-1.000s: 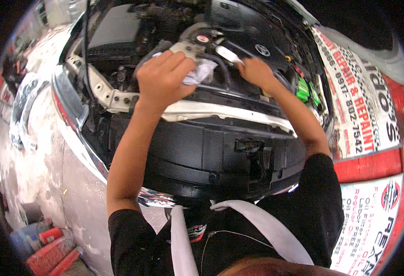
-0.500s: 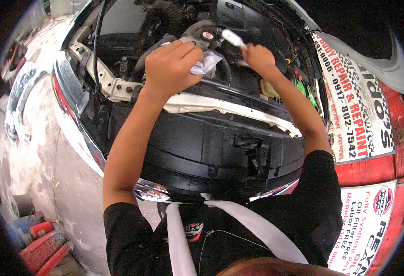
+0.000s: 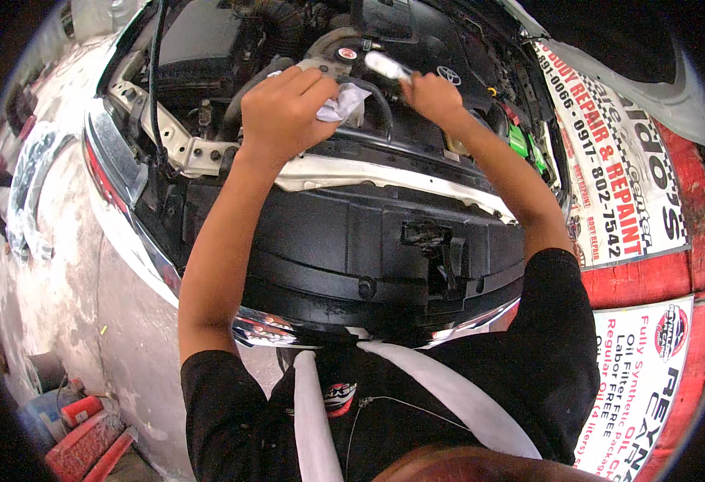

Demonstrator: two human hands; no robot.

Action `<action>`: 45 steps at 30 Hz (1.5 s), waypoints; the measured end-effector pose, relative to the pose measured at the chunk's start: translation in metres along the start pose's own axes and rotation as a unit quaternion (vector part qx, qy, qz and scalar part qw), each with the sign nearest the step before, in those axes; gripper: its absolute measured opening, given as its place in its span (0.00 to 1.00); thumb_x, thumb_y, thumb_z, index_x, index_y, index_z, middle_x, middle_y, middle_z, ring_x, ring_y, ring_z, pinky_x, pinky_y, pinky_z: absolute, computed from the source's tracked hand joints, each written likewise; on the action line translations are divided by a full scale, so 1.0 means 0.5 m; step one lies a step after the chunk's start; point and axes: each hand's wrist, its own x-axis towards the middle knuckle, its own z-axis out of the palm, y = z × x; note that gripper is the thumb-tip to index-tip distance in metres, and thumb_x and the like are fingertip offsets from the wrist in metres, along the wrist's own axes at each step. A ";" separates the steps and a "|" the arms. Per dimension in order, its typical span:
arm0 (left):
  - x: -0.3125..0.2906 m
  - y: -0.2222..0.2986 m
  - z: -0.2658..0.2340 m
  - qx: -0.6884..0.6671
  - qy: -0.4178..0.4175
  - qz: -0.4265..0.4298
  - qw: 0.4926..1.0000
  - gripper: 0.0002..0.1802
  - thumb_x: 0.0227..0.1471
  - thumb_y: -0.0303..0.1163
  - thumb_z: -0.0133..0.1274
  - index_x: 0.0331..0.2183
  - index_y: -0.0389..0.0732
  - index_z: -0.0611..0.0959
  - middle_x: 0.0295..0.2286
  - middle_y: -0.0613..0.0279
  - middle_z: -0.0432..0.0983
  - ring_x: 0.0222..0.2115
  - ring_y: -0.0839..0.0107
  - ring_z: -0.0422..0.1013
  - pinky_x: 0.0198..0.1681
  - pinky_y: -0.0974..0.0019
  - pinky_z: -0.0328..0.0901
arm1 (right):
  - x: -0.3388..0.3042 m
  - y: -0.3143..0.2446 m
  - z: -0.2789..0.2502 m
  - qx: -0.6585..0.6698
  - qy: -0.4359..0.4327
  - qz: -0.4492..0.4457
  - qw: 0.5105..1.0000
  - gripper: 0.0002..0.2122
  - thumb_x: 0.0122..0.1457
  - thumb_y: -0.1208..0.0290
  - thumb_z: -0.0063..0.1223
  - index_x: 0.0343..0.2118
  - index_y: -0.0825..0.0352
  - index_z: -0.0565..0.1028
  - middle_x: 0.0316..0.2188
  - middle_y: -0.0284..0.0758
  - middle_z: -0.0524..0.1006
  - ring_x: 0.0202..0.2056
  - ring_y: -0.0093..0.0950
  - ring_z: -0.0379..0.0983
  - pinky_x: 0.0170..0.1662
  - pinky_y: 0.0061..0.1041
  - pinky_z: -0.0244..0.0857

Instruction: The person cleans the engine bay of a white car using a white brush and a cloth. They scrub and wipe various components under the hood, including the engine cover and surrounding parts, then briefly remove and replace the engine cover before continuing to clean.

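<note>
My left hand (image 3: 282, 114) is closed round a crumpled white cloth (image 3: 347, 102) above the front of the car's engine bay. Part of the cloth sticks out past my fingers on the right. Farther right, my right hand (image 3: 436, 100) grips a slim tool with a white, rounded end (image 3: 384, 65), which points away to the upper left. Motion smears the tool, and my fist covers its other part, so its exact kind is unclear. Both hands hover near the black engine cover (image 3: 420, 50) and a reservoir cap (image 3: 347, 54).
A cream metal crossbar (image 3: 400, 183) spans the bay in front of a black plastic panel (image 3: 320, 233). On the left a hood prop rod (image 3: 156, 88) stands upright. Green material (image 3: 521, 145) lies at the right. Printed banners (image 3: 601, 161) hang beyond the fender. Red stands (image 3: 87, 446) sit on the floor lower left.
The view has shifted slightly, so the hands and bay appear a little farther left. The white-ended tool has swung slightly and is more blurred. Both grips stay closed.
</note>
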 end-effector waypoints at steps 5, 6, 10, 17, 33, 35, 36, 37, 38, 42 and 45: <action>0.005 0.009 0.006 -0.009 0.006 -0.002 1.000 0.14 0.31 0.35 0.68 0.23 0.50 0.79 0.23 0.70 0.73 0.25 0.66 0.74 0.26 0.62 0.68 | 0.020 0.030 0.015 0.020 0.017 0.004 1.000 0.27 0.70 0.48 0.41 0.36 0.70 0.82 0.30 0.54 0.83 0.32 0.52 0.83 0.39 0.50 0.78; 0.005 0.002 0.002 0.004 0.004 -0.005 1.000 0.14 0.31 0.35 0.68 0.23 0.50 0.79 0.23 0.70 0.73 0.25 0.66 0.74 0.26 0.63 0.68 | 0.000 0.013 0.031 -0.010 -0.008 -0.027 1.000 0.26 0.71 0.49 0.39 0.37 0.70 0.82 0.29 0.53 0.83 0.32 0.51 0.83 0.37 0.49 0.79; 0.003 -0.004 0.003 0.016 -0.001 0.003 1.000 0.14 0.32 0.38 0.68 0.24 0.52 0.79 0.24 0.73 0.74 0.27 0.69 0.75 0.27 0.64 0.69 | -0.033 0.062 0.038 0.035 0.025 0.041 0.998 0.24 0.70 0.48 0.42 0.41 0.68 0.79 0.29 0.55 0.81 0.33 0.54 0.81 0.38 0.53 0.76; 0.007 -0.009 0.002 0.014 0.031 -0.004 0.999 0.14 0.30 0.34 0.67 0.24 0.50 0.79 0.22 0.69 0.73 0.24 0.66 0.74 0.25 0.63 0.68 | -0.181 0.247 0.088 -0.035 0.081 0.048 0.995 0.22 0.71 0.49 0.43 0.39 0.67 0.77 0.22 0.52 0.80 0.25 0.54 0.80 0.30 0.52 0.75; 0.009 -0.001 -0.001 0.018 0.027 -0.004 0.999 0.15 0.31 0.37 0.68 0.25 0.52 0.79 0.24 0.73 0.74 0.27 0.69 0.75 0.27 0.64 0.69 | -0.160 0.311 0.039 -0.115 -0.007 -0.049 0.992 0.21 0.70 0.47 0.44 0.46 0.62 0.76 0.25 0.52 0.81 0.28 0.51 0.81 0.32 0.52 0.76; 0.006 -0.006 0.000 0.021 0.026 -0.007 0.999 0.15 0.32 0.38 0.68 0.25 0.52 0.78 0.24 0.74 0.73 0.26 0.70 0.74 0.27 0.64 0.69 | -0.141 0.290 0.045 -0.095 0.012 -0.070 0.993 0.21 0.70 0.48 0.44 0.46 0.62 0.76 0.24 0.52 0.81 0.27 0.52 0.81 0.32 0.52 0.76; 0.007 -0.002 0.001 0.022 0.022 -0.006 0.999 0.15 0.32 0.38 0.68 0.25 0.52 0.78 0.24 0.74 0.73 0.26 0.70 0.74 0.27 0.64 0.69 | -0.121 0.247 0.054 -0.063 0.042 -0.079 0.994 0.21 0.70 0.48 0.44 0.44 0.64 0.77 0.24 0.50 0.82 0.27 0.52 0.81 0.32 0.52 0.76; 0.010 0.006 0.006 0.017 0.020 -0.003 1.000 0.15 0.32 0.38 0.68 0.25 0.52 0.78 0.24 0.74 0.74 0.26 0.70 0.74 0.27 0.64 0.69 | -0.098 0.211 0.066 -0.061 0.048 -0.059 0.995 0.22 0.70 0.48 0.43 0.43 0.64 0.78 0.25 0.50 0.82 0.28 0.52 0.81 0.33 0.52 0.76; 0.012 0.006 0.003 0.008 0.018 0.002 1.000 0.15 0.32 0.38 0.69 0.24 0.52 0.78 0.24 0.74 0.74 0.25 0.70 0.74 0.26 0.64 0.68 | -0.067 0.148 0.064 -0.023 0.063 -0.031 0.997 0.23 0.70 0.47 0.41 0.43 0.64 0.79 0.27 0.51 0.82 0.30 0.53 0.81 0.35 0.51 0.77; 0.008 -0.005 -0.001 0.005 0.010 -0.008 1.000 0.13 0.31 0.35 0.67 0.23 0.51 0.79 0.23 0.73 0.73 0.24 0.68 0.74 0.24 0.63 0.66 | -0.016 0.118 0.088 0.061 0.066 0.044 0.995 0.28 0.70 0.43 0.38 0.40 0.66 0.81 0.29 0.52 0.82 0.33 0.54 0.81 0.39 0.52 0.76; 0.008 0.005 0.011 -0.002 0.005 -0.031 1.000 0.13 0.30 0.34 0.66 0.23 0.51 0.79 0.23 0.72 0.73 0.24 0.68 0.74 0.24 0.63 0.66 | -0.058 0.312 0.120 0.125 0.013 0.157 0.980 0.31 0.69 0.42 0.38 0.38 0.70 0.83 0.35 0.59 0.81 0.43 0.56 0.79 0.51 0.52 0.72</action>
